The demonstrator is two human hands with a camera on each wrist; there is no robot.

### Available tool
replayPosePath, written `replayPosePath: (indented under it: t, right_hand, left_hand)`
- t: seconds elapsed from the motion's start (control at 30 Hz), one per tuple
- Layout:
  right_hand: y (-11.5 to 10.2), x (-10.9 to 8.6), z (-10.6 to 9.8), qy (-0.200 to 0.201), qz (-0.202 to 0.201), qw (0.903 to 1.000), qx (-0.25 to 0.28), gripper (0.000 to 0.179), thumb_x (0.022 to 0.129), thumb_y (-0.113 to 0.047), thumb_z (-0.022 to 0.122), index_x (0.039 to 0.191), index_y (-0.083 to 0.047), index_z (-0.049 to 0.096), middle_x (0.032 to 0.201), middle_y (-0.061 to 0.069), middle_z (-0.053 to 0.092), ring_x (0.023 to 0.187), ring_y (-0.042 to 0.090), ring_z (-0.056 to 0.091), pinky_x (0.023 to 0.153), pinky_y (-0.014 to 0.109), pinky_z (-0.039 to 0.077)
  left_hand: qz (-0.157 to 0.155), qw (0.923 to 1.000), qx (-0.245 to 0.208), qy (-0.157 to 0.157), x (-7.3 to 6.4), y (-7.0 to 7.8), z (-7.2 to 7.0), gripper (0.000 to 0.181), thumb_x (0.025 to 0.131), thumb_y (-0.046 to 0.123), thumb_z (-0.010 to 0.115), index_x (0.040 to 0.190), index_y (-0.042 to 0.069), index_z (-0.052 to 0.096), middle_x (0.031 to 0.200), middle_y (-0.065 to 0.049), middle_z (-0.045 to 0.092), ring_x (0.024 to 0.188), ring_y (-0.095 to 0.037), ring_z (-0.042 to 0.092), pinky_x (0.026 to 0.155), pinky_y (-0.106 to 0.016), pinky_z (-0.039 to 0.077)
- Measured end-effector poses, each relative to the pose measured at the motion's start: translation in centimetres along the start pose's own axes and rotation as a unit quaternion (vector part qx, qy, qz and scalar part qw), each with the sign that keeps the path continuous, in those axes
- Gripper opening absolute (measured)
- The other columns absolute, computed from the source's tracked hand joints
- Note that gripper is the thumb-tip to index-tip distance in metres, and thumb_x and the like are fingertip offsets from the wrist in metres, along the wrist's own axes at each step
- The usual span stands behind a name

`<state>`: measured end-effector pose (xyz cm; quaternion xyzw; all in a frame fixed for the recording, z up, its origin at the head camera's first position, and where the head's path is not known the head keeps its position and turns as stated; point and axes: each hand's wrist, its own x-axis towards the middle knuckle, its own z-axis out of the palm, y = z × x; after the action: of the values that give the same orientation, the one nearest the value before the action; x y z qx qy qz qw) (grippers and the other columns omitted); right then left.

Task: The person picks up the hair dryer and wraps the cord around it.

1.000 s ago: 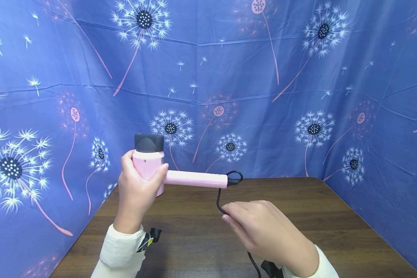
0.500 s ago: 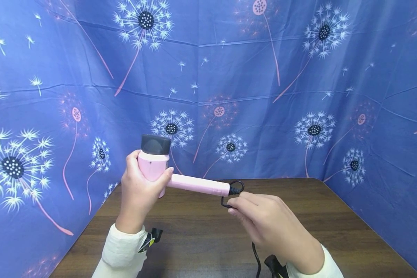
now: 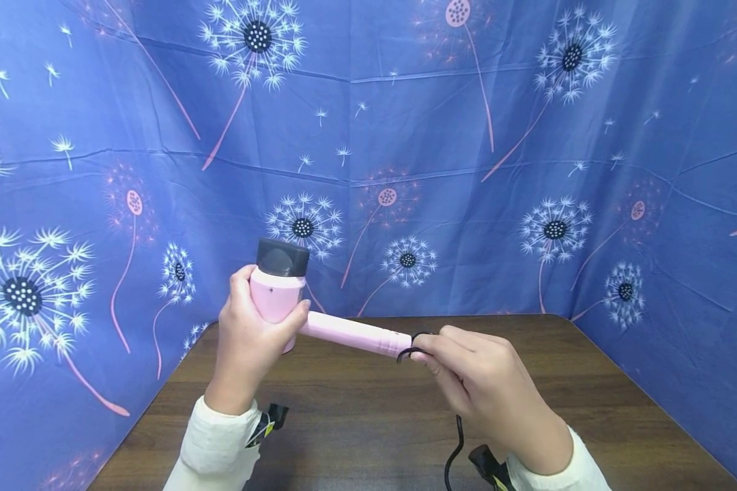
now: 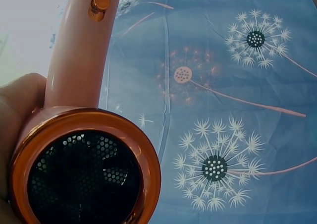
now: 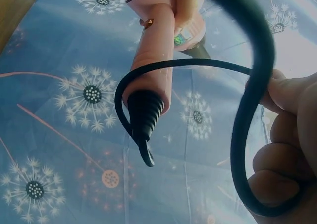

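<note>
A pink hair dryer [image 3: 356,334] with a black nozzle [image 3: 282,258] is held above the table, its handle pointing right and slightly down. My left hand [image 3: 252,341] grips it round the barrel, thumb across the front. In the left wrist view the dryer's copper-rimmed rear grille [image 4: 84,174] and handle switch [image 4: 100,3] show. My right hand [image 3: 479,375] pinches the black power cord [image 3: 408,352] close to the handle's end. From the right wrist, the cord loops in front of the handle beside its ribbed black sleeve [image 5: 144,110], and the right fingers [image 5: 277,184] are curled round it.
A brown wooden table [image 3: 356,416] lies beneath both hands. Blue cloth [image 3: 368,136] printed with dandelions hangs at the back and sides. The cord's lower stretch [image 3: 454,450] drops toward the table's near side, beside the black wrist camera [image 3: 485,464].
The hair dryer has shifted right and tilted, its handle end dropping. My right hand has moved up to the handle's end with the cord, and the cord loop there is drawn closer.
</note>
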<state>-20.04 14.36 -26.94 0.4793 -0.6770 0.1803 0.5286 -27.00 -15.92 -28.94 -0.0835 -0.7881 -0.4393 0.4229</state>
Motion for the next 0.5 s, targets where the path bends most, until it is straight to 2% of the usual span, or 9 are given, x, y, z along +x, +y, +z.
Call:
replayPosePath:
  t: [0.23, 0.5]
  right_hand:
    - [0.19, 0.09, -0.29, 0.003, 0.012, 0.9999, -0.005, 0.027, 0.108, -0.025, 0.055, 0.092, -0.010, 0.072, 0.068, -0.011, 0.047, 0.060, -0.005, 0.030, 0.051, 0.009, 0.026]
    - [0.71, -0.24, -0.44, 0.001, 0.031, 0.9995, -0.007, 0.028, 0.107, -0.029, 0.056, 0.093, -0.012, 0.073, 0.068, -0.013, 0.047, 0.060, -0.006, 0.033, 0.052, 0.009, 0.026]
  left_hand:
    - [0.028, 0.9993, 0.002, -0.023, -0.13, 0.03, 0.06, 0.089, 0.069, 0.034, 0.094, 0.143, 0.019, 0.048, 0.100, -0.006, 0.065, 0.077, -0.023, 0.062, 0.064, -0.039, 0.053]
    - [0.047, 0.9984, 0.003, -0.030, -0.17, 0.09, 0.19, 0.091, 0.067, 0.034, 0.095, 0.143, 0.017, 0.048, 0.101, -0.006, 0.066, 0.076, -0.023, 0.064, 0.064, -0.038, 0.054]
